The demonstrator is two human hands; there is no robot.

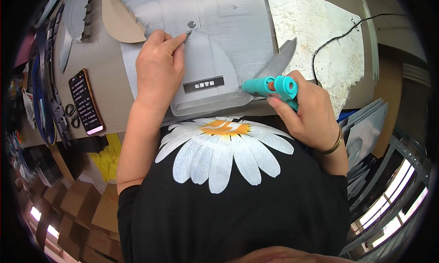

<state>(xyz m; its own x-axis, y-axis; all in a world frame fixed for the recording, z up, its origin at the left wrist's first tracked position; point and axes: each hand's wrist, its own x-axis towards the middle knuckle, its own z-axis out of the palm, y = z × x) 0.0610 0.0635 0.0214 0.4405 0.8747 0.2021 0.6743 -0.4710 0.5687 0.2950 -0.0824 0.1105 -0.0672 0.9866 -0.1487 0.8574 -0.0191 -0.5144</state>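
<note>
My right hand (313, 109) is wrapped round a teal hot glue gun (270, 86). The gun's nozzle points left and meets the lower right curve of a grey collar strip (276, 60). One end of this strip sticks up freely to the right. My left hand (160, 66) is closed, pinching a small dark grey tip just below a round button. That tip looks like the strip's other end; my hand hides the stretch between. Both hands work over a grey shirt-shaped sheet (249, 22). Inside the collar curve lies a pale panel with a black label (203, 84).
A phone (87, 102) and black scissors (72, 115) lie at the left of the table. Brown curved card pieces (121, 20) sit at the far left. A worn white board (320, 43) with a black cable (315, 57) is at right. Cardboard boxes (82, 199) stand lower left.
</note>
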